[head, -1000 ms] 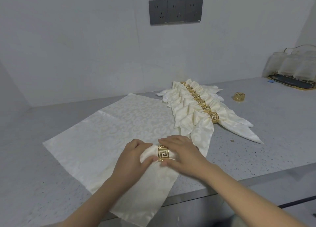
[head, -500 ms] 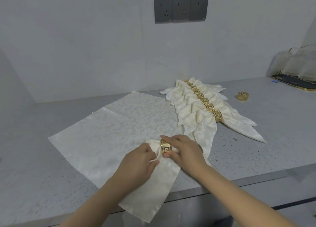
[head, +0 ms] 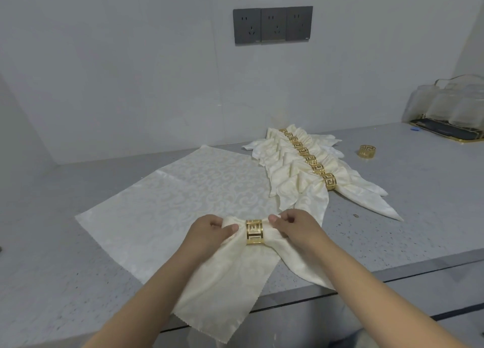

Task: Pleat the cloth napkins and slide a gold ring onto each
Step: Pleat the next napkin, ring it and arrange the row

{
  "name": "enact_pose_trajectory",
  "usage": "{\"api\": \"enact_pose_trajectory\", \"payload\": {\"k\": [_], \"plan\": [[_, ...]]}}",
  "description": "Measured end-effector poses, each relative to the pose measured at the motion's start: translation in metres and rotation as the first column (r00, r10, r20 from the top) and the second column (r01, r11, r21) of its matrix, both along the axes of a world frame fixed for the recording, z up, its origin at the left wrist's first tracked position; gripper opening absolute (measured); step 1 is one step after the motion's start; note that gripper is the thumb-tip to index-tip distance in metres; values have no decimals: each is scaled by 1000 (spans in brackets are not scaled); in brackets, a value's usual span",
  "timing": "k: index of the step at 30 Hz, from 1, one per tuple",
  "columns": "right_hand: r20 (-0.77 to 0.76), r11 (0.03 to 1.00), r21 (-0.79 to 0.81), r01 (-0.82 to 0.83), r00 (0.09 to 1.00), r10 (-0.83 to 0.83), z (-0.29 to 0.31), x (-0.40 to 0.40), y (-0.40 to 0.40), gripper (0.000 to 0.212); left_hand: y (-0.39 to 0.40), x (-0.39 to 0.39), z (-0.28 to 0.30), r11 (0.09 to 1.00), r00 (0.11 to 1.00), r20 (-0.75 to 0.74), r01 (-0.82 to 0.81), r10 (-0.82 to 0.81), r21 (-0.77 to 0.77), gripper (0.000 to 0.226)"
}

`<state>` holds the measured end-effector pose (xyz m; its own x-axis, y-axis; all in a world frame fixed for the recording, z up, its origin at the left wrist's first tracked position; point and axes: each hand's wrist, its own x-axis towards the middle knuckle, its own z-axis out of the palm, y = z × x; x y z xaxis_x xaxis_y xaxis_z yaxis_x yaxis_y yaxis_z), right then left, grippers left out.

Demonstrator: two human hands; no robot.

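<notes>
Grey desk [head: 392, 216]: left hand [head: 209, 232] and right hand [head: 298, 230], fingers pinching the pleated napkin [head: 235, 274] either side of its gold ring [head: 254, 232]. Ring seated; next, probably fanning the ends.

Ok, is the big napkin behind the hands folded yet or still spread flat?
Spread flat: the big napkin lies open on the counter, one crease line across it, no pleats and no ring on it.

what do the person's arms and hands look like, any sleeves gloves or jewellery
Both forearms are bare up to the bottom edge of the frame, with no sleeves in view. The left hand and right hand wear no gloves. No rings, watch or bracelet show on either. Fingernails look short and unpainted on the right thumb.
</notes>
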<state>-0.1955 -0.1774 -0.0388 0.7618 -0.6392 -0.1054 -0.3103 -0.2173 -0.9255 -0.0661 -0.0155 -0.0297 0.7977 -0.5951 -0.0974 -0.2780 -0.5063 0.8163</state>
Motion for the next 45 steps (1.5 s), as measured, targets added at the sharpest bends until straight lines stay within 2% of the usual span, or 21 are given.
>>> {"api": "enact_pose_trajectory", "payload": {"k": [2,4,9,12,15,17,20,22,25,30,35,39,45], "plan": [[85,997,71,-6,996,0,5,1,-2,37,0,-4,5,981,994,-111,-38,17,-190,16],[129,999,50,9,992,-15,9,3,0,42,-2,-9,10,937,982,-186,-66,1,-343,13],[271,972,-114,204,948,-167,13,13,7,45,-8,-18,17,882,999,-50,-23,-1,-471,12],[390,955,-118,271,897,-207,13,16,6,30,-14,-21,20,891,999,-31,-1,-15,-455,10],[419,950,-140,278,886,-198,14,18,8,21,-20,-26,24,912,996,-60,42,-72,-407,35],[396,967,-113,230,902,-169,14,17,10,24,-23,-28,25,921,996,-89,-17,-19,-390,52],[312,995,-1,103,945,-97,11,14,6,34,-24,-26,24,908,992,-118,-90,45,-409,58],[313,997,40,64,947,-73,9,11,2,36,-23,-25,22,901,993,-117,-81,33,-427,64],[381,995,21,101,919,-101,10,9,3,44,-24,-27,21,905,998,-59,-22,-3,-425,70],[384,983,-51,179,912,-146,13,7,6,45,-25,-27,21,901,999,-5,37,-44,-433,68],[380,983,27,182,908,-178,8,8,2,40,-28,-26,20,883,999,-3,28,-33,-469,50],[392,991,48,123,910,-132,9,6,0,38,-29,-22,19,881,992,-77,54,-102,-469,56],[425,988,72,140,891,-157,3,6,2,37,-30,-23,20,887,991,-53,89,-127,-453,54]]}}
